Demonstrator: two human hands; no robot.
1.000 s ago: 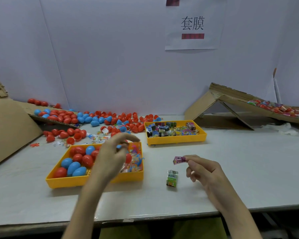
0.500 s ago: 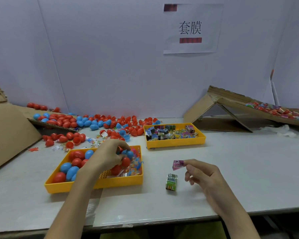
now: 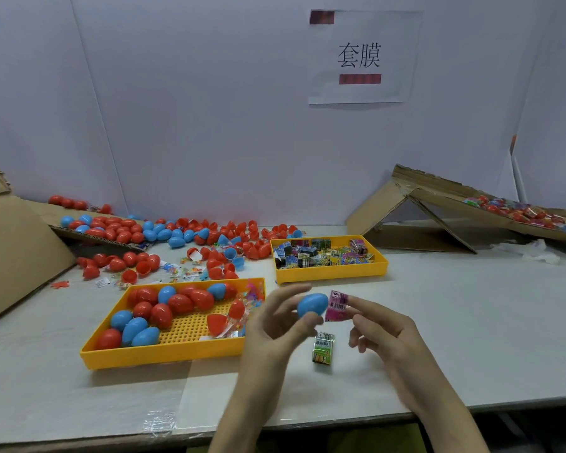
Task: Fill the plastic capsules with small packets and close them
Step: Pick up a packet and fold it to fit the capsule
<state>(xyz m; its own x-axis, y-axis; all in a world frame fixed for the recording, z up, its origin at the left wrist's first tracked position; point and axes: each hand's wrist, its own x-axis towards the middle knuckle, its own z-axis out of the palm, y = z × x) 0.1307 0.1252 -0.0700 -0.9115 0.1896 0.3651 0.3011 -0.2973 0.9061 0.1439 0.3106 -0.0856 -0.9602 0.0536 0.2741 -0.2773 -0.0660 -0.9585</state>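
The left hand (image 3: 275, 328) grips a closed blue capsule (image 3: 311, 305) in its fingers (image 3: 285, 299) above the bench (image 3: 477, 322), just beside the pink packet (image 3: 337, 306) pinched by the right hand (image 3: 384, 333), seemingly held close for filling; a green packet (image 3: 323, 348) lies below both

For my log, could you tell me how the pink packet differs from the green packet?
The pink packet is pinched in the right hand beside the blue capsule the left hand holds; the green packet rests untouched on the table. The pink packet shows a barcode; the green packet shows green and yellow print. Both are small printed packets.
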